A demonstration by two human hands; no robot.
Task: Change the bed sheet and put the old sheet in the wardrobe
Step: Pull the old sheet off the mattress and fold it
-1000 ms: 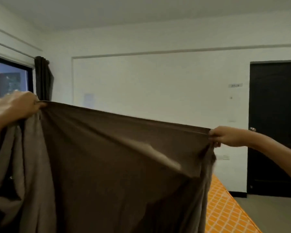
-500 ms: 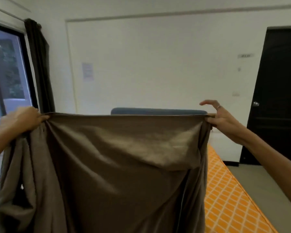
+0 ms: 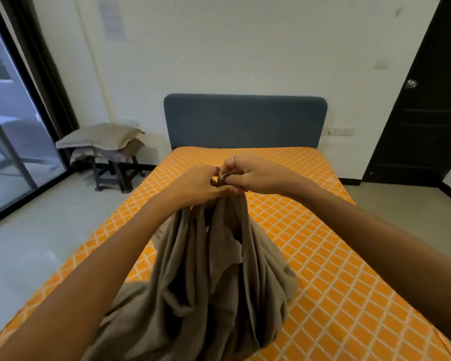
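Observation:
A brown bed sheet (image 3: 214, 277) hangs in loose folds over the bed, gathered at its top edge. My left hand (image 3: 195, 183) and my right hand (image 3: 253, 175) meet above the middle of the bed, and both pinch the sheet's upper corners together. The bed (image 3: 336, 269) wears an orange sheet with a white diamond pattern and has a blue-grey headboard (image 3: 245, 121). The brown sheet's lower part rests on the orange sheet near me.
A dark stool (image 3: 115, 170) with folded beige pillowcases (image 3: 102, 139) stands left of the bed by the glass door (image 3: 8, 131) and dark curtain. A black door (image 3: 422, 113) is at the right. Grey floor lies on both sides of the bed.
My hands, spread wide with the sheet stretched between them, have come together over the bed. The sheet now hangs doubled in folds. My view has tilted down onto the bed.

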